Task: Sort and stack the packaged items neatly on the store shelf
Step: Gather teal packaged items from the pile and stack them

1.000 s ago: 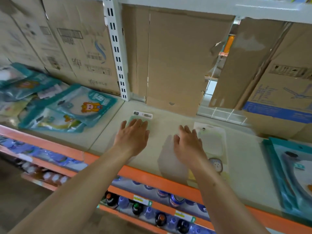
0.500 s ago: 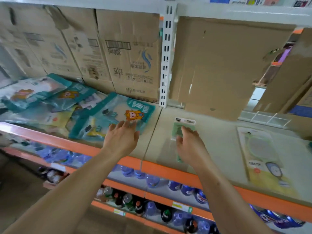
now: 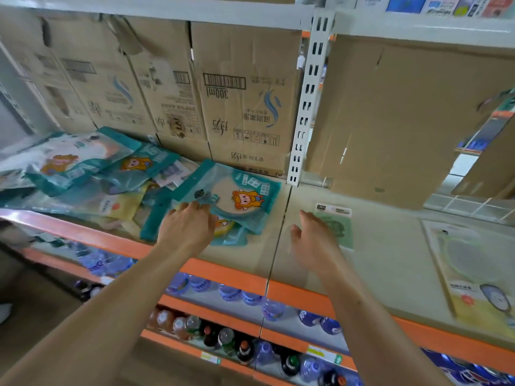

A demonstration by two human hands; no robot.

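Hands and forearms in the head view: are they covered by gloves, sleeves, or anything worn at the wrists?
No. The left hand and right hand are bare, without gloves. Both forearms are uncovered right down to the bottom edge of the picture, so no sleeve shows. No watch, bracelet or ring is visible, though the right hand is slightly motion-blurred.

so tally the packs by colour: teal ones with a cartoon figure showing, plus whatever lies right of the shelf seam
teal packs, cartoon showing: 3
green pack: 1
yellow and white pack: 1
total: 5
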